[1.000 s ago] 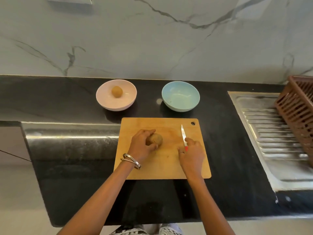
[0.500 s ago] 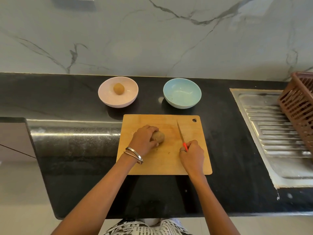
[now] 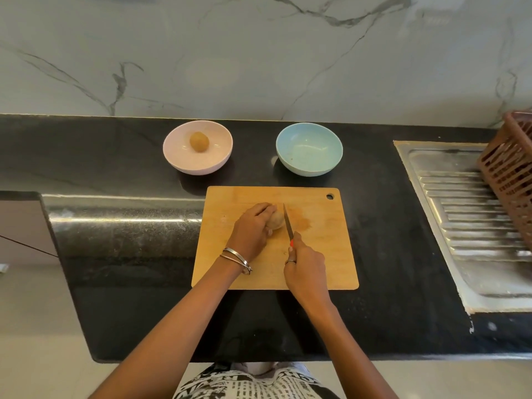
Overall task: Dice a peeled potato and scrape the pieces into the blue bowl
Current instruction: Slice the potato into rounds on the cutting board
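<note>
both hands are closed on something: the left hand (image 3: 251,230) is curled over the potato (image 3: 275,220), fingers wrapped across its top and far side, pinning it to the cutting board (image 3: 322,249); the right hand (image 3: 305,269) is clenched round the knife (image 3: 288,223), whose red handle shows only as a small spot above the knuckles. the blade points away from the person, stands on edge and sits right against the exposed right side of the potato; whether it has bitten into it i cannot tell. only the pale right end of the potato shows past the fingers, and it looks whole. it lies a little left of the board's middle, toward the far edge.

two thin metal bangles (image 3: 236,260) circle the left wrist, and a ring (image 3: 290,261) sits on a finger of the right hand.

the board is a light wooden rectangle with a hanging hole (image 3: 330,196) in its far right corner, lying flat on a black stone counter (image 3: 115,298). beyond it, close to the marble wall (image 3: 259,53), stand two bowls side by side but apart: the blue bowl (image 3: 309,149) on the right, just past the board's far edge, with nothing diced in it, and a pink bowl (image 3: 197,147) on the left holding a second potato (image 3: 199,141), brown and whole.

to the right, a steel sink drainboard (image 3: 466,220) is set into the counter, and a brown plastic basket (image 3: 512,174) rests on its far right side, cut off by the picture's edge. at the bottom, patterned black-and-white clothing (image 3: 244,383) shows between the forearms.
</note>
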